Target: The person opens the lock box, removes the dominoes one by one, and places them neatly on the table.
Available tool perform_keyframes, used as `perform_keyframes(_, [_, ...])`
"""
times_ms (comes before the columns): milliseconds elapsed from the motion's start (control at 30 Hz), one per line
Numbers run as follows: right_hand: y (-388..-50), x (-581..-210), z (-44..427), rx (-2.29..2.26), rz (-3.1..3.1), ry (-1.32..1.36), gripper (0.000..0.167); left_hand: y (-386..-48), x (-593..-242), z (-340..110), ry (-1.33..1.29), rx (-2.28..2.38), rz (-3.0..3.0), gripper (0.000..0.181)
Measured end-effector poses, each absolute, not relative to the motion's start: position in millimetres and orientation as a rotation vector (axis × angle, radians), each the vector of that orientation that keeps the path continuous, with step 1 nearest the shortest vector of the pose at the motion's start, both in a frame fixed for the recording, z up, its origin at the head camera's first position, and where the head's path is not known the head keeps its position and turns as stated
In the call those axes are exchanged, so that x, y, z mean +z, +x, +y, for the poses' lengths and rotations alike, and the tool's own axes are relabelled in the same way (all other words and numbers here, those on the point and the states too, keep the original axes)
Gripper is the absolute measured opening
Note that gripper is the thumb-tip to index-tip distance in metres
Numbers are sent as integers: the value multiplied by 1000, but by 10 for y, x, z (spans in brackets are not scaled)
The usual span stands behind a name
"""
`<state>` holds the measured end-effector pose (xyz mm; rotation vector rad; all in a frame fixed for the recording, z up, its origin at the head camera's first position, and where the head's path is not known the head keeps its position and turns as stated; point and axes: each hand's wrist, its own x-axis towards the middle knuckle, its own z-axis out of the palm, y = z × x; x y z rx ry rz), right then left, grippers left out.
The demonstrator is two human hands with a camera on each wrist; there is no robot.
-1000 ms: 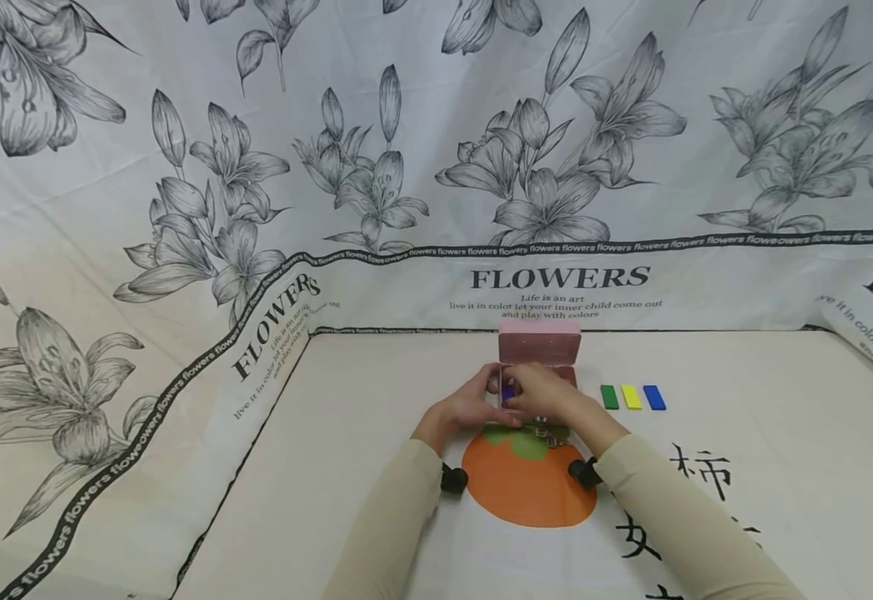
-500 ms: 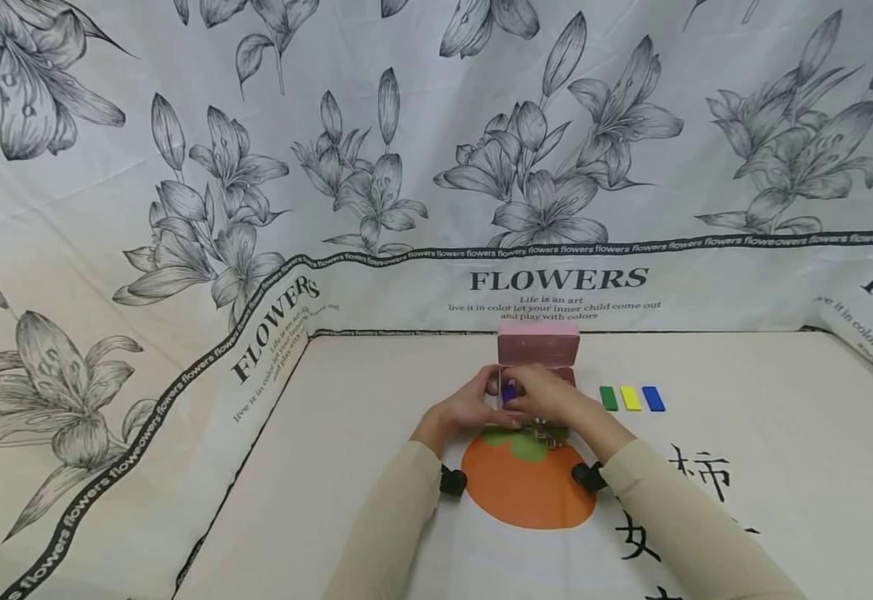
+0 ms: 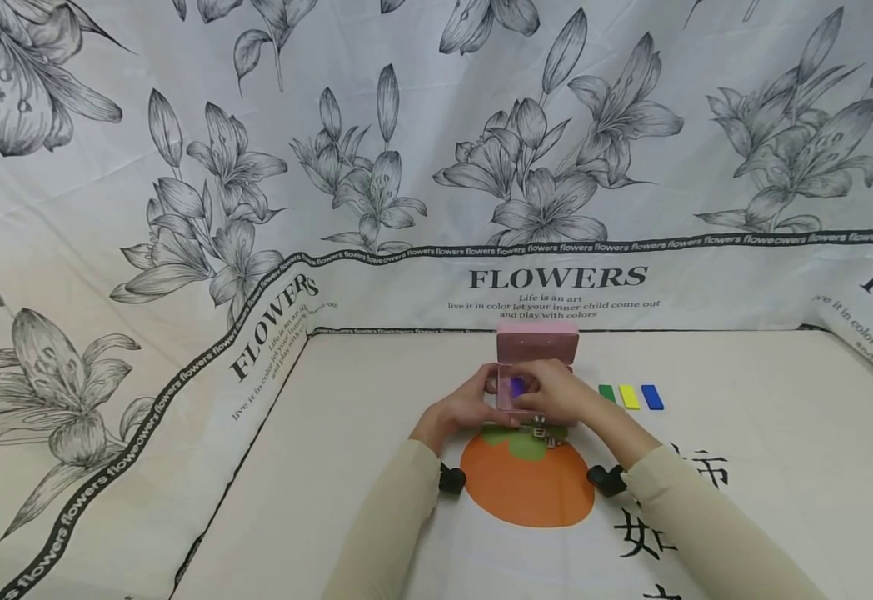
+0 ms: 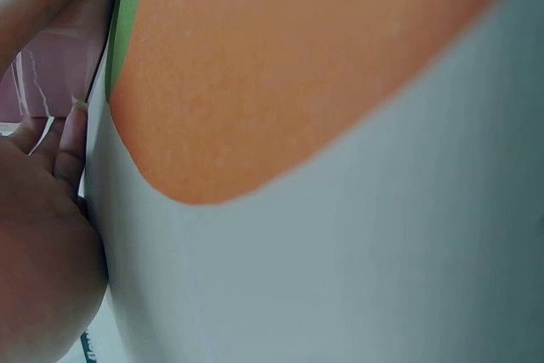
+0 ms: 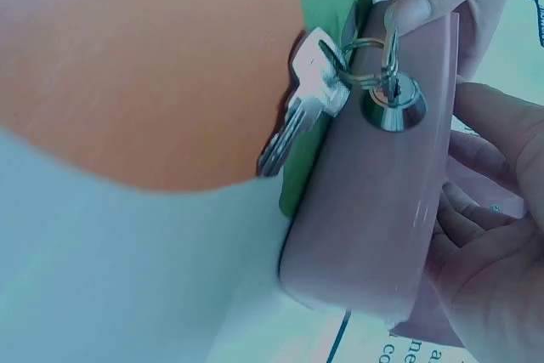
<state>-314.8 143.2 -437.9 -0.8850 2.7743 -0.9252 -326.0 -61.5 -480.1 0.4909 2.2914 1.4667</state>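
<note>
A pink lockbox stands at the far middle of the table, its lid raised. With thumb on the front and fingers at the left side, my left hand grips the box. My right hand reaches inside, its fingers and thumb around a small purple-blue block. The fingertips are partly hidden there. In the right wrist view a key hangs on a ring from the round lock on the box front, and the left thumb touches the key in the lock.
To the right of the box lie a green block, a yellow block and a blue block. The cloth has an orange persimmon print and black characters. A flowered curtain closes off the back.
My right hand and forearm have shifted slightly right, and the purple-blue block has moved right with the fingers inside the box. My left hand stays on the box.
</note>
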Motion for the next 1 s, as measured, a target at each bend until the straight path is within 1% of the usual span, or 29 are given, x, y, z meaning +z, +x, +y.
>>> perform_keyframes(233, [-3136,-4345,1523,-973,2770,-927,44,-3257,-4797,-606,472,1474,2274,96])
perform_keyframes(467, [-3105,-4305,1595,-982,2768,-952,42,-3265,-4800,-603,451,1476,2270,95])
perform_keyframes(1000, [-3005,-4206,1849,-985,2806,-816,45,-3271,-4802,-604,472,1475,2261,96])
